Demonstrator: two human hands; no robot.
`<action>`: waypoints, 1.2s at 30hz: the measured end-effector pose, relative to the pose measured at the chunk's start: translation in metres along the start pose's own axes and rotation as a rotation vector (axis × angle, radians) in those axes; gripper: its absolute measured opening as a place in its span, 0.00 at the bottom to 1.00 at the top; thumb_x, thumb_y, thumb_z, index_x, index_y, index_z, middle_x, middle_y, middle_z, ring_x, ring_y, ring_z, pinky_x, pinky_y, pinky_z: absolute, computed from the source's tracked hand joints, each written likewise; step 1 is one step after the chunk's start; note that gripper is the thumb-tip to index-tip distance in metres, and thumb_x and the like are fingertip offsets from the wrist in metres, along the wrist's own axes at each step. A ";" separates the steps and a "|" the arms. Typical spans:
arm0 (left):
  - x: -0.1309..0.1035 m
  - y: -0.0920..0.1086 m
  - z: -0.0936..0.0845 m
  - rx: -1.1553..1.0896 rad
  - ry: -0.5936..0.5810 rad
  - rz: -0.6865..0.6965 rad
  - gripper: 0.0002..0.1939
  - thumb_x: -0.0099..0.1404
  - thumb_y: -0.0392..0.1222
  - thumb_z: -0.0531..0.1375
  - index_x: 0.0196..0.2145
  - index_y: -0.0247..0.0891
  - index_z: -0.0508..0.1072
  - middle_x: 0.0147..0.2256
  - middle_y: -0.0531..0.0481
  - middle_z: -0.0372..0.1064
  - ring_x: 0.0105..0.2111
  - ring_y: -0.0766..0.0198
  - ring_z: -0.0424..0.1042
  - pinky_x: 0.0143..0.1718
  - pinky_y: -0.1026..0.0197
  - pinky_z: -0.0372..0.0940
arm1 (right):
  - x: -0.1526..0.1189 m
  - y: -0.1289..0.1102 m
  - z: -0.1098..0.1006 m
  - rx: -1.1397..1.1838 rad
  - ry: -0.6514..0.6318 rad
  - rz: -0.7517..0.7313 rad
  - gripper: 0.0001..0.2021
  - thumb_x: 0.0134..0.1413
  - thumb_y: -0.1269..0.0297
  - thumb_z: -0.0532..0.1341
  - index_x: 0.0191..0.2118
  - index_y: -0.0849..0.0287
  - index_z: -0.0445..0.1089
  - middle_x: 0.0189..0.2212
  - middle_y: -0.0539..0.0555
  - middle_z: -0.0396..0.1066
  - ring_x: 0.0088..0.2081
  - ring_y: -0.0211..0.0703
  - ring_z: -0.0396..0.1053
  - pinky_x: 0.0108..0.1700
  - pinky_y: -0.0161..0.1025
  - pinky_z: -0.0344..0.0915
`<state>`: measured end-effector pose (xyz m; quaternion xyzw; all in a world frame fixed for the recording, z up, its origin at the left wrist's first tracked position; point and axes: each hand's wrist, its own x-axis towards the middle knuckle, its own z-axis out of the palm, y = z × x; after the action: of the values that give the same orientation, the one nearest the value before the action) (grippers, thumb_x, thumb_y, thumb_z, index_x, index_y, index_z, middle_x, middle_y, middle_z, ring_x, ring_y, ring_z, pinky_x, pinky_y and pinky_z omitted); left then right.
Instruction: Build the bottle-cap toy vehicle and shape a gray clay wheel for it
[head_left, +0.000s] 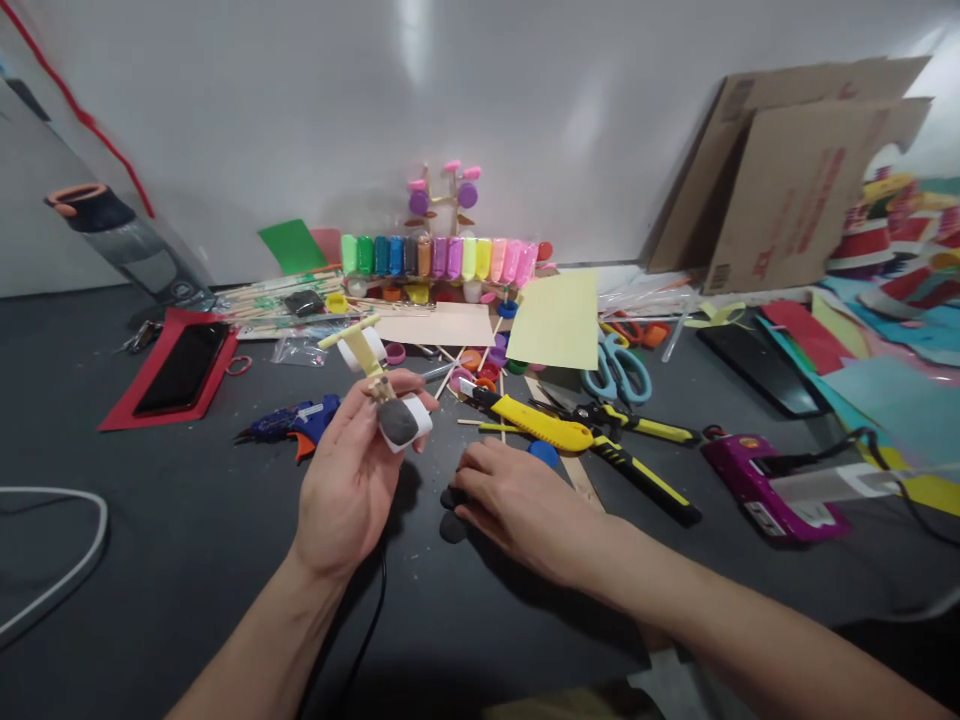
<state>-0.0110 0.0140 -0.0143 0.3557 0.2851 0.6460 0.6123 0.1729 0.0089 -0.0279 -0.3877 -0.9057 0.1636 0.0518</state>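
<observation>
My left hand (347,475) is raised above the dark table, its fingers closed around a small handmade craft model (373,372). The model has white paper rolls, pale yellow strips and a dark grey clay-like pad (397,423) at its near end. Lower and to the right, my right hand (517,500) rests at the tabletop with its fingertips pinching a black clay-like disc (450,497), mostly covered by the fingers. Another black disc (453,527) lies flat just beside those fingertips.
Beyond my right hand lie a yellow utility knife (541,424), pliers (645,478) and blue-handled scissors (618,374). A blue glue gun (289,422) is left of my left hand. Clay packs (442,258) line the wall, and a purple power strip (772,488) sits right.
</observation>
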 end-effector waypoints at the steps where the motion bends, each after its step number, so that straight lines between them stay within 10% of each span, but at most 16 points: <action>1: 0.000 0.000 0.000 0.001 0.000 0.002 0.14 0.73 0.41 0.57 0.43 0.39 0.83 0.41 0.47 0.77 0.34 0.67 0.73 0.37 0.68 0.70 | 0.000 0.002 0.002 0.016 -0.001 0.004 0.04 0.64 0.68 0.62 0.39 0.61 0.74 0.39 0.58 0.73 0.41 0.49 0.70 0.42 0.43 0.66; 19: -0.017 -0.002 -0.001 0.423 0.077 0.089 0.10 0.70 0.47 0.63 0.45 0.47 0.83 0.50 0.48 0.77 0.52 0.55 0.73 0.55 0.58 0.67 | -0.018 -0.011 -0.031 0.643 0.532 0.021 0.09 0.59 0.73 0.67 0.42 0.54 0.70 0.38 0.48 0.75 0.39 0.36 0.74 0.42 0.31 0.71; 31: -0.020 -0.008 -0.009 0.623 0.076 0.119 0.12 0.72 0.46 0.60 0.49 0.51 0.82 0.52 0.50 0.76 0.59 0.52 0.68 0.61 0.57 0.63 | -0.027 -0.003 -0.042 0.216 0.623 -0.169 0.03 0.63 0.70 0.65 0.40 0.57 0.71 0.41 0.57 0.79 0.44 0.41 0.78 0.49 0.35 0.74; 36: -0.021 -0.012 -0.009 0.630 0.063 0.103 0.13 0.72 0.46 0.60 0.49 0.50 0.82 0.54 0.48 0.74 0.56 0.51 0.71 0.57 0.55 0.66 | -0.024 -0.004 -0.039 0.739 0.658 0.022 0.08 0.62 0.68 0.67 0.46 0.55 0.73 0.39 0.52 0.79 0.39 0.39 0.78 0.42 0.34 0.75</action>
<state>-0.0114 -0.0055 -0.0315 0.5217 0.4713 0.5669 0.4293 0.1953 -0.0014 0.0106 -0.3841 -0.7186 0.3431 0.4672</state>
